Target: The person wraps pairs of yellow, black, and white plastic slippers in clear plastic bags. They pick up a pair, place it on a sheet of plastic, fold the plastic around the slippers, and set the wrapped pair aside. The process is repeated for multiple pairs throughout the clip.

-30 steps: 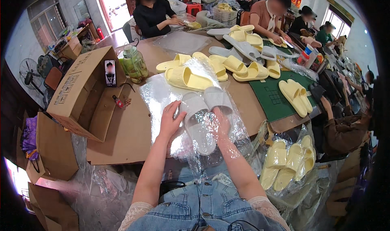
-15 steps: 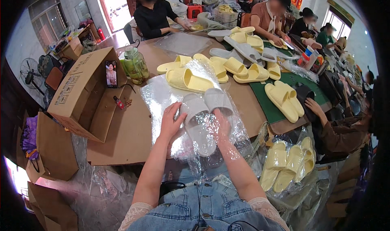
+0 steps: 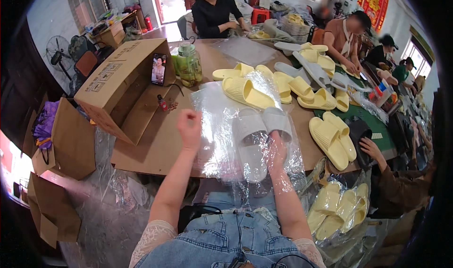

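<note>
Two light grey slippers lie side by side inside a clear plastic bag near the table's front edge: a left grey slipper (image 3: 252, 157) and a right grey slipper (image 3: 277, 117). My right hand (image 3: 276, 154) reaches into the bag, its fingertips under the right slipper's strap, gripping it. Wrinkled film covers the wrist. Lifted a little left of the bag, my left hand (image 3: 189, 129) has its fingers curled in; nothing shows in it. Beneath lies a stack of clear plastic bags (image 3: 214, 145). A yellow slipper (image 3: 247, 93) rests on its far part.
At left stands an open cardboard box (image 3: 101, 105) with a phone (image 3: 158, 70) and a small bottle (image 3: 162, 103). A green-tinted jar (image 3: 188, 67) is beside it. Yellow slippers (image 3: 330, 140) sit at right, near a co-worker's hand (image 3: 373, 150). Bagged yellow slippers (image 3: 332, 211) hang below the edge.
My left hand has left the grey slipper, moving up and left, and its fingers have curled. My right hand stays in the bag at the right slipper. The whole view has shifted.
</note>
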Demonstrator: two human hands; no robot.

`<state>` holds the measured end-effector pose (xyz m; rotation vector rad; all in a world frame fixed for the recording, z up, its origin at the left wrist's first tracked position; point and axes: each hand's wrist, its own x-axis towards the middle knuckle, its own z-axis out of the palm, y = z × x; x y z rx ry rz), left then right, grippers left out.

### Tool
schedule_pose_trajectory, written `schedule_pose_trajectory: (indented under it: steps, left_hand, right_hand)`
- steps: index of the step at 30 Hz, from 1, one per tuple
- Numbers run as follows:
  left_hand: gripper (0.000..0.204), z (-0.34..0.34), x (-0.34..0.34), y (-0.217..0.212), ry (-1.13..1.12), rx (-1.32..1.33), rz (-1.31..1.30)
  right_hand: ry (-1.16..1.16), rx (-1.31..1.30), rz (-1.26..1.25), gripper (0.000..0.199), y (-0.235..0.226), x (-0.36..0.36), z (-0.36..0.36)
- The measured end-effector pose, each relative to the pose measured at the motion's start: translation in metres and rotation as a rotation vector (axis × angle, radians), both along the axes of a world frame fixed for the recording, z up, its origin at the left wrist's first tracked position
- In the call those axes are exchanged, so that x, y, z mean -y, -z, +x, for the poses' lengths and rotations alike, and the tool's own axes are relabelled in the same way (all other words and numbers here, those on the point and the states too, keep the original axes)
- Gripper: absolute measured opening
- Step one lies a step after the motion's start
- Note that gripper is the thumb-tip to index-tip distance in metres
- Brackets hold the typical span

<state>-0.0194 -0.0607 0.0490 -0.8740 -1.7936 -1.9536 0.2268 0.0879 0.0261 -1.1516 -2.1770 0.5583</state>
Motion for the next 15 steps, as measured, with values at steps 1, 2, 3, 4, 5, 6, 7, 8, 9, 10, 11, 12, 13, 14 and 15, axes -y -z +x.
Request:
schedule_pose_trajectory:
  steps: [1,2,3,4,5,6,7,8,9,10,11,12,13,14,15]
  left_hand:
    - [0.019,-0.02,0.013,-0.003,-0.117,-0.063,-0.038]
    - [0.02,-0.041,0.027,-0.005,-0.229,-0.125,-0.077]
    - [0.019,-0.062,0.038,-0.008,-0.333,-0.219,-0.1]
    - [0.019,-0.082,0.05,-0.007,-0.437,-0.313,-0.122]
    - [0.019,-0.102,0.062,-0.003,-0.559,-0.31,-0.218]
    - [0.021,-0.124,0.075,0.004,-0.683,-0.308,-0.315]
    - [0.02,-0.15,0.093,0.015,-0.674,-0.169,-0.441]
    - [0.016,-0.163,0.101,0.019,-0.72,-0.123,-0.554]
    - [0.013,-0.174,0.107,0.02,-0.766,-0.078,-0.667]
    - [0.012,-0.182,0.111,0.023,-0.779,-0.092,-0.736]
    - [0.011,-0.191,0.114,0.025,-0.793,-0.106,-0.807]
    - [0.011,-0.196,0.115,0.027,-0.802,-0.118,-0.877]
    - [0.011,-0.202,0.115,0.028,-0.792,-0.12,-0.885]
    - [0.011,-0.208,0.114,0.028,-0.782,-0.123,-0.893]
    - [0.011,-0.21,0.111,0.029,-0.77,-0.122,-0.902]
  right_hand:
    - [-0.012,-0.005,-0.004,0.026,-0.007,0.003,0.0]
    - [-0.019,-0.009,-0.009,0.026,-0.011,0.005,0.0]
    - [-0.024,-0.013,-0.014,0.026,-0.013,0.006,0.0]
    - [-0.002,0.011,-0.029,0.026,-0.01,0.005,-0.001]
    - [0.003,0.01,-0.029,0.026,-0.01,0.005,-0.002]
    - [0.005,0.007,-0.031,0.026,-0.01,0.005,-0.003]
    - [0.004,0.006,-0.032,0.026,-0.011,0.006,-0.004]
    - [0.008,0.009,-0.033,0.026,-0.012,0.006,-0.003]
    - [0.011,0.011,-0.034,0.026,-0.014,0.007,-0.003]
    - [0.012,0.013,-0.036,0.027,-0.014,0.008,-0.003]
    - [0.015,0.026,-0.062,0.03,-0.011,0.006,-0.003]
    - [0.022,0.041,-0.085,0.035,-0.008,0.003,-0.002]
    - [0.027,0.057,-0.109,0.039,-0.006,0.001,-0.002]
    - [0.034,0.064,-0.107,0.039,-0.004,0.001,-0.003]
    - [0.041,0.075,-0.104,0.039,-0.004,0.0,-0.003]
